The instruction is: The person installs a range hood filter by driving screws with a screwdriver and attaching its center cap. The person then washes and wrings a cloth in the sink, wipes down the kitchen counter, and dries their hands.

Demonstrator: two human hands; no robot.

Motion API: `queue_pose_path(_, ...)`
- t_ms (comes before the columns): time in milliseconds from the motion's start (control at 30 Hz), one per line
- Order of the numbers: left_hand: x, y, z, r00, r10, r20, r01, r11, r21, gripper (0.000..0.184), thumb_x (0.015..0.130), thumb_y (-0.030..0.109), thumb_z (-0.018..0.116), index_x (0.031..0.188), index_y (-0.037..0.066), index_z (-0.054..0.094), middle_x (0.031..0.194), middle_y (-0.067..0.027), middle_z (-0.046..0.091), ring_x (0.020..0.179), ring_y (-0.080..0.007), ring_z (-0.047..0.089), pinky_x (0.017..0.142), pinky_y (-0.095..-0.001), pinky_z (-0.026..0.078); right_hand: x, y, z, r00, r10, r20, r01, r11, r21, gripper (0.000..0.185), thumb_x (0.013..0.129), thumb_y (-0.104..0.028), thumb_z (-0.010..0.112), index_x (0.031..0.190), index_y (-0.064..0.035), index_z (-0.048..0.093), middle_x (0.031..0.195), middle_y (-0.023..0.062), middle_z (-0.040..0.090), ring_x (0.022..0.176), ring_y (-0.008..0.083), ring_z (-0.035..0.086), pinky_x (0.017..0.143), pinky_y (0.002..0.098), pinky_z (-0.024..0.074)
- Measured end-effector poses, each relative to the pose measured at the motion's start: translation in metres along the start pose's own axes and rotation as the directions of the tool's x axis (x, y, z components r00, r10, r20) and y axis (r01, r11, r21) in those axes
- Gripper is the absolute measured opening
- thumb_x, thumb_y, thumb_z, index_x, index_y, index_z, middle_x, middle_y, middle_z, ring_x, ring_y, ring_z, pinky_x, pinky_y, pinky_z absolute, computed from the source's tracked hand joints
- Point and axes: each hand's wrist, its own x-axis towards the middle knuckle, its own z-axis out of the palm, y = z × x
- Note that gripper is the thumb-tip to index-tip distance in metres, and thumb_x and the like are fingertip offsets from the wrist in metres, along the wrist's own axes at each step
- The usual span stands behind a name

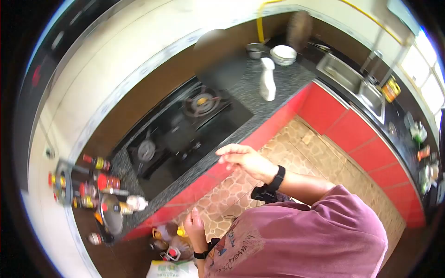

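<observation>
My right hand (240, 160) is held out in front of the counter edge, its fingers loosely bent and apart, holding nothing. Lower down, beside my shirt, is my left hand (195, 224), thumb up and fingers slightly curled, with nothing visible in it. Both wrists wear black bands. The nearest thing to my right hand is the black gas stove (185, 134), with two burners, set in the dark speckled counter (289, 83). A white spray bottle (267, 83) stands on the counter to the right of the stove.
White bowls (283, 54) are stacked beside a metal pot (256, 50). A double sink (343, 76) is at the upper right. Seasoning bottles (109, 181) and a pan (112, 215) crowd the left end. Oil jugs (172, 252) and a white bag (171, 269) are on the floor.
</observation>
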Motion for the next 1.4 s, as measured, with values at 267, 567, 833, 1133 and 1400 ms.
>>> queue_pose_path(267,0.008,0.079,0.281,0.904,0.089,0.419,-0.095,0.995,-0.006,0.035,0.093,0.024,0.045,0.062,0.011,0.038,0.05,0.0043,0.035,0.04,-0.0036,0.032,0.036,-0.0207,0.025,-0.147,-0.09,-0.27,0.805,-0.189,-0.562,0.226,0.974,-0.005,0.02,0.086,-0.006,0.05,0.105,-0.005,0.057,0.087,-0.0008,0.061,0.063,0.0037,0.052,0.054,0.017,0.0397)
queue_pose_path(567,0.005,0.141,0.542,0.516,0.208,0.831,-0.291,0.955,-0.058,0.026,0.091,0.024,0.051,0.071,0.008,0.05,0.057,0.0043,0.047,0.047,-0.0012,0.04,0.041,-0.0165,0.032,-0.286,-0.158,-0.45,0.44,-0.3,-0.846,0.513,0.857,-0.037,0.021,0.086,-0.007,0.051,0.107,-0.004,0.054,0.086,0.0005,0.06,0.063,0.0052,0.052,0.055,0.0184,0.0401)
queue_pose_path(833,0.0,0.16,0.747,0.299,0.161,0.941,-0.276,0.958,-0.076,0.025,0.091,0.023,0.05,0.07,0.009,0.05,0.057,0.0041,0.046,0.046,-0.0014,0.039,0.042,-0.0157,0.032,-0.417,-0.127,-0.683,0.073,0.007,-0.997,0.808,0.586,0.063,0.025,0.084,-0.02,0.06,0.105,-0.007,0.055,0.091,0.0052,0.061,0.071,0.0132,0.055,0.051,0.0238,0.0427)
queue_pose_path(1133,-0.018,0.193,0.934,0.19,0.002,0.982,-0.355,0.932,0.067,0.025,0.09,0.022,0.052,0.07,0.007,0.051,0.058,0.004,0.047,0.047,-0.0013,0.04,0.042,-0.0164,0.032,-0.534,-0.082,-0.856,-0.136,0.362,-0.922,0.947,0.322,-0.014,0.022,0.092,-0.029,0.044,0.097,-0.0074,0.042,0.076,0.0129,0.058,0.061,0.0264,0.056,0.055,0.0356,0.0517)
queue_pose_path(1400,-0.048,0.193,1.005,0.275,-0.053,0.96,-0.331,0.932,0.146,0.025,0.089,0.024,0.053,0.069,0.008,0.052,0.058,0.0046,0.048,0.048,-0.0011,0.04,0.043,-0.0162,0.032,-0.574,-0.057,-0.934,-0.321,0.555,-0.768,0.85,0.527,0.025,0.046,0.088,-0.034,0.05,0.112,0.0038,0.038,0.095,0.0195,0.054,0.073,0.0321,0.06,0.062,0.0406,0.0544)
